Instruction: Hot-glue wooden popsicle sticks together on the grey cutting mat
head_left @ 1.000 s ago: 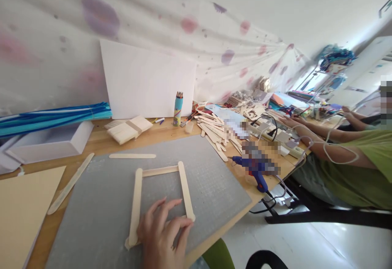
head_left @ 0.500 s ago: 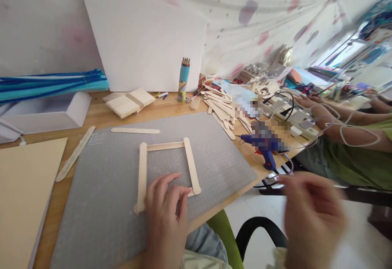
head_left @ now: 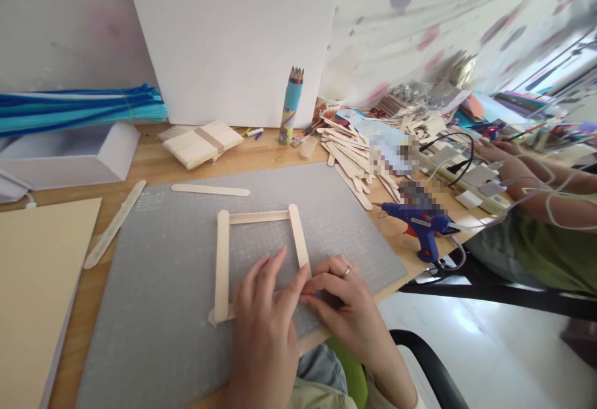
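A square frame of craft sticks [head_left: 258,217] lies on a grey cutting mat [head_left: 163,284]. My left hand [head_left: 265,322] rests flat over the frame's near stick, fingers stretched forward, pressing it down. My right hand [head_left: 342,303], with a ring on one finger, has come to the frame's near right corner, and its curled fingertips pinch at the joint beside my left fingertips. Both hands cover most of the near stick. A loose stick [head_left: 209,190] lies on the mat's far edge, and another stick [head_left: 114,224] lies off its left side.
A blue glue gun [head_left: 422,225] stands right of the mat with its cord trailing off. Behind are a heap of sticks [head_left: 347,157], a bundled stack [head_left: 203,143], a pencil tube [head_left: 291,109], a white board [head_left: 228,42] and a white box [head_left: 69,157]. Another person's arms [head_left: 527,179] work at right.
The view tilted down toward the mat. My right hand came in from the right and settled on the frame's near right corner. My left hand stayed pressed on the near stick.
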Action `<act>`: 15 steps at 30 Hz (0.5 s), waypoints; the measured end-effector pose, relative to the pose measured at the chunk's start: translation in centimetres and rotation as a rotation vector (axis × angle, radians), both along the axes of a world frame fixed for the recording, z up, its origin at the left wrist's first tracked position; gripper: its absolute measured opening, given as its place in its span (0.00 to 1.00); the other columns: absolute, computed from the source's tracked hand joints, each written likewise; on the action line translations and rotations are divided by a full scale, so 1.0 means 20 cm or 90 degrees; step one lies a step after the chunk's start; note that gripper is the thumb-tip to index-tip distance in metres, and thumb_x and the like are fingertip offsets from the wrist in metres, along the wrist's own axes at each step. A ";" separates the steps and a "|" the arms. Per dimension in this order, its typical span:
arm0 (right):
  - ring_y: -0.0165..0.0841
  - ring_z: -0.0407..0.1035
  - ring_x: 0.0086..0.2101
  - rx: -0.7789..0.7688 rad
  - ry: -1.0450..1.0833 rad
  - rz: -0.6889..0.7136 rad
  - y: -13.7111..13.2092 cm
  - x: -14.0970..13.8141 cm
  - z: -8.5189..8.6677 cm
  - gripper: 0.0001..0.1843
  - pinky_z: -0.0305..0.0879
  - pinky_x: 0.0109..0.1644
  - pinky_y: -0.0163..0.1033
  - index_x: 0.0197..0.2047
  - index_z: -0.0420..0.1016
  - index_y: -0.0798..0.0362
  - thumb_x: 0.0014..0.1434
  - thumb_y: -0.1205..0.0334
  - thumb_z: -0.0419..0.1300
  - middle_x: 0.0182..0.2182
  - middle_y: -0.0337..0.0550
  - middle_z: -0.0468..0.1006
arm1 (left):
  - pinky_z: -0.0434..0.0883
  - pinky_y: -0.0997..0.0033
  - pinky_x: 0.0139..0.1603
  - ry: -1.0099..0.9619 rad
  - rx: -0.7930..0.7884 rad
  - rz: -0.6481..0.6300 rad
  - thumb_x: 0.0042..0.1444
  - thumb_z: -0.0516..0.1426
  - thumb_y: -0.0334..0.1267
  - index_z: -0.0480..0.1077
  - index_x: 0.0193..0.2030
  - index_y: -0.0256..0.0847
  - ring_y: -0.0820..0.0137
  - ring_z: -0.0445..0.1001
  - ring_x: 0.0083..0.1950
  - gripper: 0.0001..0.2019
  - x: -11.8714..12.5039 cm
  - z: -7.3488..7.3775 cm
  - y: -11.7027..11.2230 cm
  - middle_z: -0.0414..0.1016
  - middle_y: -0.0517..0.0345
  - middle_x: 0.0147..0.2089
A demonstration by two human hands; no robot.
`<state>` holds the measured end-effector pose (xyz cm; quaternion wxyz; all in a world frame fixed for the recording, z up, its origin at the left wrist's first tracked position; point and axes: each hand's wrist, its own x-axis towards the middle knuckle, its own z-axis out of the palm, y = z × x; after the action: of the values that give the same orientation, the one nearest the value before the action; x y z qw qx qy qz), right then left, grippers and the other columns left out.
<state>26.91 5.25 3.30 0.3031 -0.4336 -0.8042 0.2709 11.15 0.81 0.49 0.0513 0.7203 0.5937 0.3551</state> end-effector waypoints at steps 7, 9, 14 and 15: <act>0.33 0.65 0.33 -0.076 -0.006 -0.086 -0.03 -0.07 0.00 0.09 0.58 0.40 0.40 0.29 0.69 0.52 0.62 0.70 0.59 0.28 0.38 0.71 | 0.63 0.41 0.57 -0.011 -0.029 0.060 0.59 0.49 0.20 0.73 0.56 0.54 0.51 0.62 0.64 0.27 0.06 0.01 0.01 0.66 0.51 0.67; 0.33 0.66 0.33 -0.078 0.010 -0.102 -0.04 -0.07 0.00 0.09 0.60 0.40 0.39 0.30 0.71 0.52 0.63 0.68 0.58 0.28 0.38 0.72 | 0.64 0.41 0.57 -0.008 -0.029 0.065 0.59 0.49 0.20 0.74 0.55 0.54 0.51 0.63 0.64 0.27 0.06 0.01 0.01 0.66 0.50 0.66; 0.30 0.67 0.30 -0.015 0.084 -0.188 -0.05 0.01 0.02 0.08 0.61 0.35 0.35 0.31 0.71 0.49 0.64 0.64 0.60 0.28 0.35 0.73 | 0.66 0.41 0.55 0.038 -0.034 0.038 0.58 0.49 0.19 0.71 0.58 0.55 0.50 0.62 0.63 0.29 0.03 0.01 0.01 0.65 0.48 0.66; 0.30 0.67 0.30 0.022 0.100 -0.228 -0.06 0.04 0.04 0.08 0.60 0.34 0.35 0.31 0.70 0.49 0.65 0.64 0.58 0.28 0.35 0.72 | 0.66 0.41 0.55 0.047 -0.035 0.033 0.58 0.49 0.18 0.70 0.60 0.54 0.51 0.62 0.64 0.30 0.03 0.01 0.01 0.64 0.47 0.66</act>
<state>27.64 4.13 4.03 0.4153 -0.5421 -0.6928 0.2318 11.66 0.92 0.78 0.0398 0.7156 0.6230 0.3135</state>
